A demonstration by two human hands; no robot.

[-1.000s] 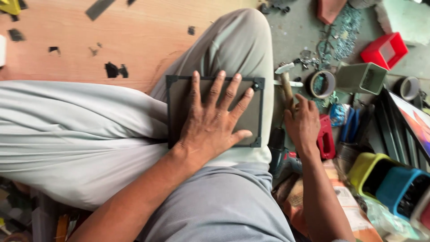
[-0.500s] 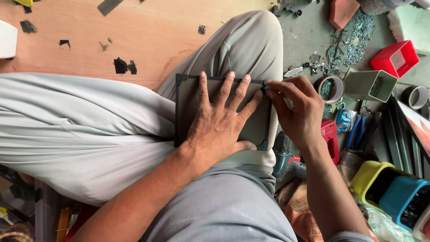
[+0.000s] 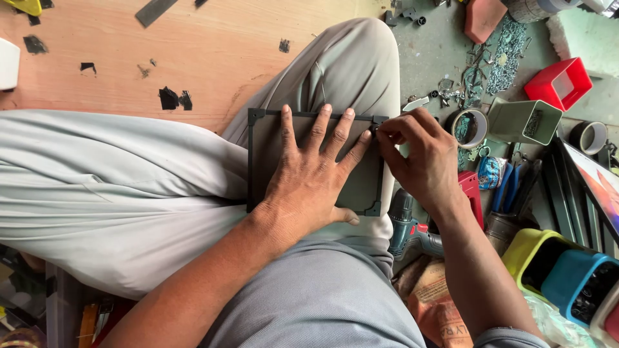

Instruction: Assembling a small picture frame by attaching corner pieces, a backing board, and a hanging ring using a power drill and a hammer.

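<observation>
Head view: left hand flat, fingers spread, pressing dark frame onto thigh. Right hand pinched shut at frame's top right corner; pinched item too small to tell. Drill below right grip, tape roll just beyond.

matt dark metal frame on soft grey cloth trousers, beside scuffed wooden board.

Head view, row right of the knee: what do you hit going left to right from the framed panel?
Dark framed panel under the left hand → right hand at its top-right corner → tape roll → green square tub → second tape roll.
</observation>
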